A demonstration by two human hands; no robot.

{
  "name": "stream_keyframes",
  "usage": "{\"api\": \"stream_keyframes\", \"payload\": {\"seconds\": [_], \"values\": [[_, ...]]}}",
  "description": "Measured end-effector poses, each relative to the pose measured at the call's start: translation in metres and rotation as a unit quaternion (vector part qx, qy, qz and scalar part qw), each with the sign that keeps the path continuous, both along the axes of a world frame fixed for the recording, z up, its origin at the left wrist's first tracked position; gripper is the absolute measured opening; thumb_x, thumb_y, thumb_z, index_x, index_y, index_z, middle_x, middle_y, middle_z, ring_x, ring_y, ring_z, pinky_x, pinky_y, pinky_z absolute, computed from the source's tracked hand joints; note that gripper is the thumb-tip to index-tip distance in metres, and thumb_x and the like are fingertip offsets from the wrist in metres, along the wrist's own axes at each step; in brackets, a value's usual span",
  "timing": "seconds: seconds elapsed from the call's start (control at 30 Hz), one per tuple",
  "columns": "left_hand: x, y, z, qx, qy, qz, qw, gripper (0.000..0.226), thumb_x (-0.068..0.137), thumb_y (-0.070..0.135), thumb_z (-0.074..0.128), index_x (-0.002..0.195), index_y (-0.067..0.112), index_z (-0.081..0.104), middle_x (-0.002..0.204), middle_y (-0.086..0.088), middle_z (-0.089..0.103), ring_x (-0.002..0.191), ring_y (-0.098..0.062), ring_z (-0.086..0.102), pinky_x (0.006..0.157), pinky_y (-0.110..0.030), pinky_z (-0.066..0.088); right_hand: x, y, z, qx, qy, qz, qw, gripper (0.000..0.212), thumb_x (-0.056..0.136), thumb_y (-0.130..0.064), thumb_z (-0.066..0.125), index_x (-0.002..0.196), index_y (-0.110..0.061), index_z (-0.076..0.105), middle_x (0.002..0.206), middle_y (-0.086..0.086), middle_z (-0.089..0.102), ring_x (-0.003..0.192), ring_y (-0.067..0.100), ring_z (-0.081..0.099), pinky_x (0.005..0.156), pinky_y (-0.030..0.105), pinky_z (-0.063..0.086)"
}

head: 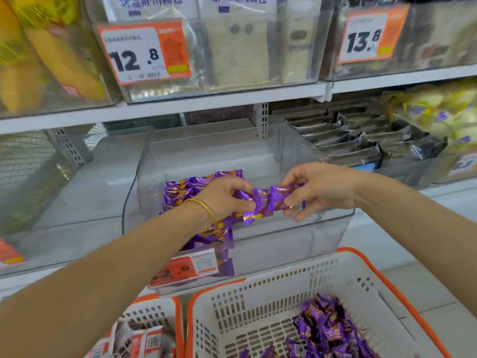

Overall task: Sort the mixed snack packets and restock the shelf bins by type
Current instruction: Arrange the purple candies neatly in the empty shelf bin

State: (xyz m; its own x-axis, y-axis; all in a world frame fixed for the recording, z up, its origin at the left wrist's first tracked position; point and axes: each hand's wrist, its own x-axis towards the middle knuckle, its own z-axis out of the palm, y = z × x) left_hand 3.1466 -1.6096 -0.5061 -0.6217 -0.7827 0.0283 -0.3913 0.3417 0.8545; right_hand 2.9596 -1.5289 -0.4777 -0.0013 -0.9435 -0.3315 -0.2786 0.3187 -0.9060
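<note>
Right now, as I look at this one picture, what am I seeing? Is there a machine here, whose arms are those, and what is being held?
No machine here: a person wears a camera on the head, so this single picture looks forward and down along their own arms at a shop shelf. The left hand, with a gold bracelet, and the right hand both pinch a bunch of purple packets over a clear bin. A stack of the same packets lies in the bin's left part. Below stands a white basket with an orange rim, holding loose purple packets. A second basket to its left holds red-and-white packets. The next bin to the right holds dark packets.
</note>
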Motion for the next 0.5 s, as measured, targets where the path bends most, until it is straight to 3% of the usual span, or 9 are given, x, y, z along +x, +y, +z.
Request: {"api": "stream_keyframes", "payload": {"seconds": [0.13, 0.23, 0.37, 0.5], "values": [[-0.006, -0.015, -0.015, -0.088, -0.106, -0.076, 0.988, 0.023, 0.074, -0.006, 0.072, 0.096, 0.000, 0.070, 0.080, -0.002, 0.062, 0.060, 0.008, 0.054, 0.061, -0.003, 0.039, -0.002, -0.015, -0.018, 0.060, 0.101, 0.061, 0.991, 0.025, 0.079, 0.013, 0.064, 0.085, -0.009, 0.054, 0.079, 0.008, 0.063, 0.071, 0.023, 0.065, 0.068, 0.037, 0.055], [-0.007, -0.020, -0.024, -0.177, -0.176, -0.121, 0.961, 0.023, 0.073, 0.000, 0.075, 0.095, 0.004, 0.072, 0.089, -0.004, 0.064, 0.081, -0.009, 0.055, 0.073, -0.012, 0.041, 0.004, -0.024, -0.031, 0.084, 0.151, 0.090, 0.981, 0.030, 0.077, 0.013, 0.066, 0.084, -0.013, 0.053, 0.081, 0.007, 0.059, 0.071, 0.022, 0.058, 0.061, 0.032, 0.049], [-0.001, -0.020, -0.029, -0.257, -0.212, -0.133, 0.933, 0.019, 0.076, 0.004, 0.072, 0.094, 0.009, 0.071, 0.082, 0.006, 0.048, 0.082, -0.009, 0.043, 0.069, -0.016, 0.031, 0.016, -0.031, -0.040, 0.079, 0.203, 0.133, 0.967, 0.028, 0.076, 0.009, 0.070, 0.080, -0.014, 0.055, 0.077, 0.004, 0.058, 0.057, 0.011, 0.055, 0.055, 0.026, 0.047], [0.003, -0.021, -0.027, -0.262, -0.229, -0.141, 0.927, 0.014, 0.081, 0.008, 0.070, 0.094, 0.006, 0.070, 0.089, -0.003, 0.058, 0.080, -0.011, 0.047, 0.077, -0.025, 0.042, 0.030, -0.035, -0.044, 0.036, 0.277, 0.166, 0.946, 0.032, 0.073, 0.000, 0.077, 0.093, -0.013, 0.055, 0.074, -0.002, 0.056, 0.047, 0.004, 0.048, 0.042, 0.015, 0.039]]}}
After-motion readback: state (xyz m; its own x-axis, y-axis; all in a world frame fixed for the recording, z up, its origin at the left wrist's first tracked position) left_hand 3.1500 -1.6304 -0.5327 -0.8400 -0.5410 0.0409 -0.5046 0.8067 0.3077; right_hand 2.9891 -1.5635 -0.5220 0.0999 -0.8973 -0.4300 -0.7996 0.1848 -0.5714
